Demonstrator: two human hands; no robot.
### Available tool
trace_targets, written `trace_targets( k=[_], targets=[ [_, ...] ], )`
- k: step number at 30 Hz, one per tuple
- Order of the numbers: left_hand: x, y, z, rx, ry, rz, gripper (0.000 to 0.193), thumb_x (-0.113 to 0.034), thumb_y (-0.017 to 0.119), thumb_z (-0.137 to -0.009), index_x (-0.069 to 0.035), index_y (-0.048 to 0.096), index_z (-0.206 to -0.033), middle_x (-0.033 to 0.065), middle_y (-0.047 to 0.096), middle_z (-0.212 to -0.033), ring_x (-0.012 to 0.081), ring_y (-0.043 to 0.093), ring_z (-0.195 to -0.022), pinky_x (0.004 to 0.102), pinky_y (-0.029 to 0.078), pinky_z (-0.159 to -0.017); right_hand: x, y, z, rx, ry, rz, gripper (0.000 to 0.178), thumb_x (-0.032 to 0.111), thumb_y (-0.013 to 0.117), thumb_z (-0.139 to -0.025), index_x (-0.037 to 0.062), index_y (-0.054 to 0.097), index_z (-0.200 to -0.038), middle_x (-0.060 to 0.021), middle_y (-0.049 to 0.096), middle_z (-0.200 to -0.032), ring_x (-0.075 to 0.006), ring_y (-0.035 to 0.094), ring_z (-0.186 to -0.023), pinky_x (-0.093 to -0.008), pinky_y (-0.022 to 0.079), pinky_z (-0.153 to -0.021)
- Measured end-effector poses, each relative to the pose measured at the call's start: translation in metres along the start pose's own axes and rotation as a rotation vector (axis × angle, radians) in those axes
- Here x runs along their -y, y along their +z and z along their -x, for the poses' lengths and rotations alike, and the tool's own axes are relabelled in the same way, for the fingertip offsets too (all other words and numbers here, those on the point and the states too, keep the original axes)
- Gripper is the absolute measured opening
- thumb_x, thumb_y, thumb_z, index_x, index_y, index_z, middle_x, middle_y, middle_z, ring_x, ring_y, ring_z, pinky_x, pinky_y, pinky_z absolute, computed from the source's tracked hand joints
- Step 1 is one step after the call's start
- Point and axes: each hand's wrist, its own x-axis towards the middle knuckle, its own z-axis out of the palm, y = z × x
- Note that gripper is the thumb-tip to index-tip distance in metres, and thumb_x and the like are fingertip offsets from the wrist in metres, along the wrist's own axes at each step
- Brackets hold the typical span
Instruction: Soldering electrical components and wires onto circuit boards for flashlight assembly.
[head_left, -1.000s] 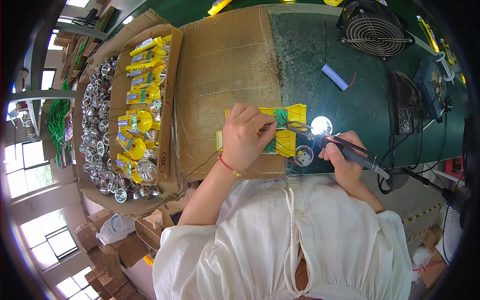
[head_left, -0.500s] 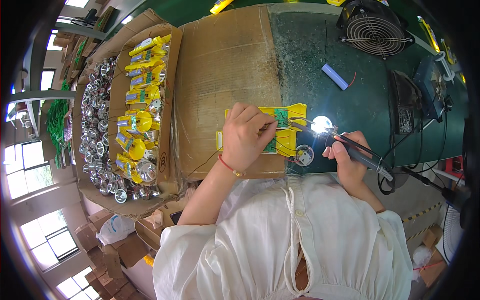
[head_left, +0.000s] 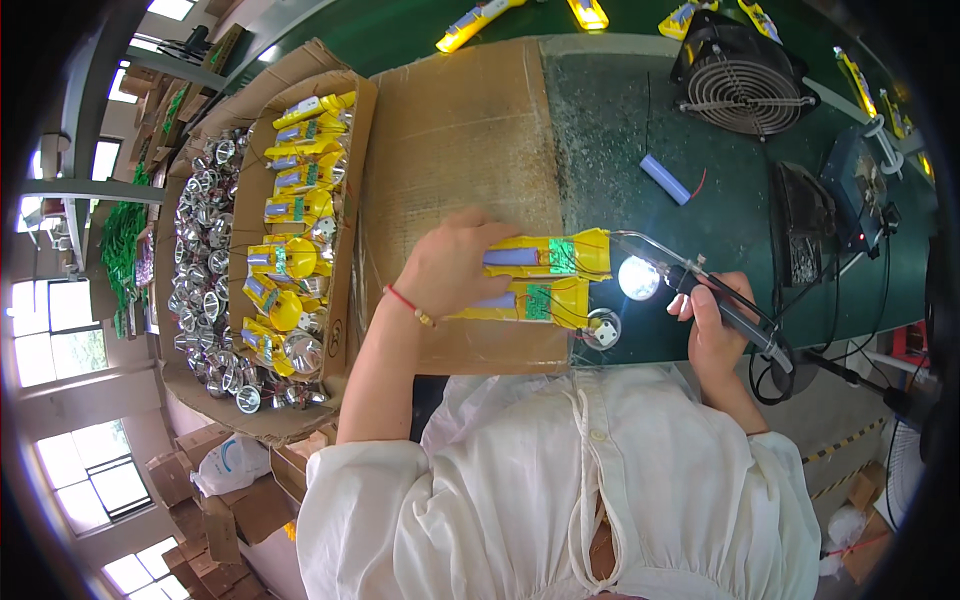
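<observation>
- I see the right hand [head_left: 717, 325] clamped on a soldering iron [head_left: 737, 324].
- Yellow housings [head_left: 594, 254]: left of it, long axes left-right.
- Left hand [head_left: 450, 264], nearer, overlaps them; its grip I cannot tell.

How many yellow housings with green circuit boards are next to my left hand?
2. The far yellow housing shows beside the left hand; the near yellow housing lies alongside, closer to the white shirt. The hand may hide more.

I can make out no wording from here, just a dark round mark [head_left: 336, 327] on the cardboard box [head_left: 354, 200] towards nine o'clock and blurred blue print [head_left: 229, 456] on the white bag [head_left: 222, 474] at eight.
</observation>
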Motion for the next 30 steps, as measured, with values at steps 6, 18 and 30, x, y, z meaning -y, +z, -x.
trace_targets(
  k=[6,18,30],
  targets=[
    [0.019,-0.025,-0.034,0.206,0.027,-0.010,0.029,-0.019,0.066,-0.063,-0.010,0.063,-0.090,0.0122,0.060,-0.086,0.0285,0.058,-0.083,0.0360,0.047,-0.072,-0.004,-0.010,-0.011,-0.085,-0.071,-0.027,0.010,-0.001,0.054,-0.079,-0.0024,0.045,-0.085,-0.0089,0.050,-0.063,-0.0140,0.051,-0.051,-0.0296,0.048,-0.052],
    [0.079,-0.061,-0.086,-0.180,-0.011,-0.028,0.033,-0.023,0.057,-0.080,-0.002,0.054,-0.105,0.0197,0.055,-0.098,0.0339,0.054,-0.089,0.0385,0.043,-0.079,-0.011,-0.018,-0.036,-0.219,-0.048,0.013,0.011,0.008,0.053,-0.082,0.0003,0.046,-0.083,-0.0069,0.048,-0.063,-0.0134,0.047,-0.050,-0.0276,0.045,-0.052],
    [0.181,-0.061,-0.226,-0.256,-0.541,-0.128,0.069,-0.036,0.048,-0.083,-0.016,0.012,-0.138,0.0103,0.028,-0.137,0.0269,0.024,-0.128,0.0526,0.026,-0.097,-0.008,-0.009,-0.022,-0.187,0.038,0.088,0.015,0.008,0.055,-0.081,0.0002,0.042,-0.082,-0.0083,0.050,-0.062,-0.0133,0.050,-0.050,-0.0276,0.047,-0.051]
  ],
)
